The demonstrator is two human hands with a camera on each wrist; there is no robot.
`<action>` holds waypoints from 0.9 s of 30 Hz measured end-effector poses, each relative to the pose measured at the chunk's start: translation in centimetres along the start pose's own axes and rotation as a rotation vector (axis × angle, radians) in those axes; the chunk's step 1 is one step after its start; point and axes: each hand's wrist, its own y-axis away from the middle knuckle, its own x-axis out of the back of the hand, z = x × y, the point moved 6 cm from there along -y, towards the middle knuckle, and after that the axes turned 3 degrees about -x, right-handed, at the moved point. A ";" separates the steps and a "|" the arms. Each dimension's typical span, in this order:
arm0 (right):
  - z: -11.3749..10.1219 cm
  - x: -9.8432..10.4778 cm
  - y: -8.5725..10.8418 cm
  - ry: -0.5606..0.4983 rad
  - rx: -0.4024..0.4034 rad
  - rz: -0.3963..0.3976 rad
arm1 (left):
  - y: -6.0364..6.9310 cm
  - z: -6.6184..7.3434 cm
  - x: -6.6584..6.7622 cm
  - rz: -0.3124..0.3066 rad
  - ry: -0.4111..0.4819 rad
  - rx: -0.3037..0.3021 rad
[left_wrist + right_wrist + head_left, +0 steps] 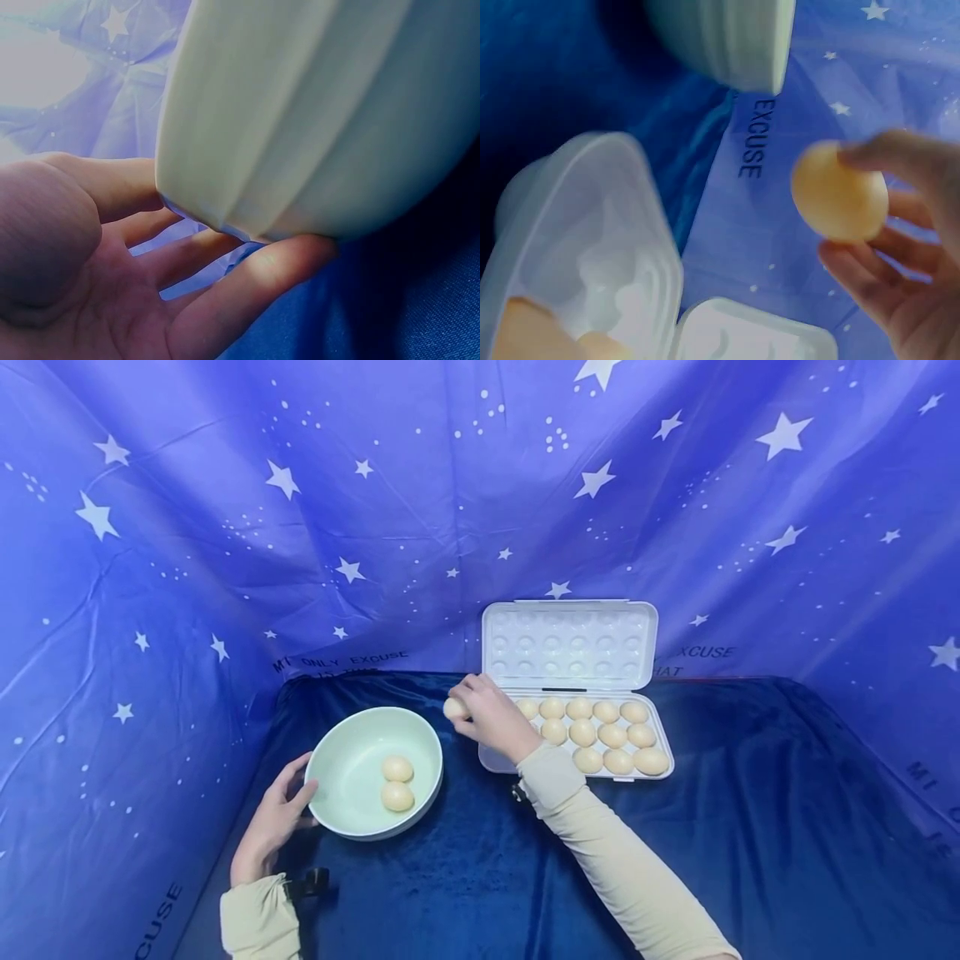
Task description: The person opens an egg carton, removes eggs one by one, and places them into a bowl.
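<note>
A pale green bowl (345, 752) stands at the left with two eggs (397, 768) inside, toward its right side. My left hand (276, 818) grips the bowl's left side, thumb at the rim; in the left wrist view its fingers (255, 289) touch the ribbed outer wall (300, 112). Between bowl and carton, my right hand (491, 714) pinches an egg (455, 709) above the cloth. The right wrist view shows that egg (840, 193) between thumb and fingertips of the right hand (907, 232). The white egg carton (670, 758) lies with its lid raised, holding several eggs (582, 732).
Dark blue cloth (465, 877) covers the surface. A blue curtain with white stars (420, 510) hangs behind and at both sides. The carton's lid (570, 643) leans up near the back curtain. My right forearm passes in front of the carton's left part.
</note>
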 end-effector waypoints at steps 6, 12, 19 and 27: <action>-2.8 -1.4 -0.3 0.006 0.087 -0.115 | 0.0 0.2 0.2 -0.003 0.005 -0.010; -4.4 -3.6 -0.1 0.037 0.151 -0.243 | 0.1 0.0 0.0 -0.015 0.015 -0.014; -5.7 -5.1 0.0 0.095 0.174 -0.318 | 0.2 -0.2 0.1 -0.009 0.009 -0.009; -6.3 -6.3 0.1 0.173 0.172 -0.362 | 0.2 -0.1 0.0 -0.012 0.026 -0.006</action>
